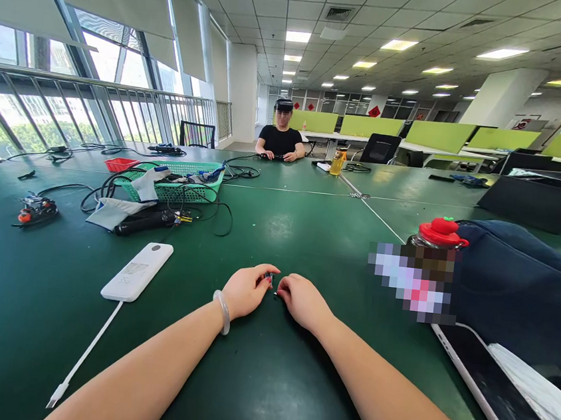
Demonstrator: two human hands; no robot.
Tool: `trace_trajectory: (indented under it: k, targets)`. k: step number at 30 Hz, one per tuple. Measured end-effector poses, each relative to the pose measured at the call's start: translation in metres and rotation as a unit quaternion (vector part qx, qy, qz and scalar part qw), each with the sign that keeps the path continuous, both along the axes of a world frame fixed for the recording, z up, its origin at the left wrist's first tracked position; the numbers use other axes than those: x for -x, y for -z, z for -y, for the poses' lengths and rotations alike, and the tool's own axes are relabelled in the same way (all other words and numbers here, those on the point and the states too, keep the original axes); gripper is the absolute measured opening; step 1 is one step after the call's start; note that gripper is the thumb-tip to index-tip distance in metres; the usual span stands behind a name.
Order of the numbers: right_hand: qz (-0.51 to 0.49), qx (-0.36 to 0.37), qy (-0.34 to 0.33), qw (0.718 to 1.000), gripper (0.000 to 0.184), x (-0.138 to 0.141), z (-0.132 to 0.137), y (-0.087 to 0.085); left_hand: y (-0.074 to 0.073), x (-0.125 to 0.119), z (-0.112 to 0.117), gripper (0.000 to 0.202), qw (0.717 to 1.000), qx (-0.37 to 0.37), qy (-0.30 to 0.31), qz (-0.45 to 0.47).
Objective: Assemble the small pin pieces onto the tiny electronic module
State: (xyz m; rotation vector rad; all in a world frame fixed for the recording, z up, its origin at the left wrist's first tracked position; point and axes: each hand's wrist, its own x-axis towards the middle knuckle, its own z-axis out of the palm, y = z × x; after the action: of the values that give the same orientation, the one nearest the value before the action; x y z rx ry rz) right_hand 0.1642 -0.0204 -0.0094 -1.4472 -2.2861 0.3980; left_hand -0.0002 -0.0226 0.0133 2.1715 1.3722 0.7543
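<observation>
Over the green table (262,382), my left hand (244,291), with a pale bangle (222,311) at its wrist, pinches a small dark piece (270,278) between thumb and fingers. Its exact kind is too small to make out. Close beside it on the right, my right hand (304,301) is closed in a pinch. A tiny shiny bit (275,294) shows at those fingertips; I cannot tell what it is. A narrow gap separates the two hands.
Left lie a white power bank (137,272) with cable, a green basket (182,191) of cables and gloves, and a small electronic part (34,209). Right are a phone (502,387), a dark bag (517,288) and a red-lidded jar (441,233). A person (281,133) sits opposite.
</observation>
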Motion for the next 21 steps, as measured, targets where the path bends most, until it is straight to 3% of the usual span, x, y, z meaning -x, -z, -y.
trace_trajectory:
  k: [11, 21]
  targets:
    - [-0.023, 0.005, -0.002, 1.0, 0.012, -0.0027, 0.0001, 0.0016, -0.0005, -0.0002, 0.0006, 0.032, 1.0, 0.014, -0.003, -0.003]
    - [-0.063, 0.055, -0.002, 0.997, 0.017, -0.0086, -0.0013, -0.0022, 0.0011, 0.0006, -0.0003, 0.032, 1.0, 0.013, -0.001, 0.014]
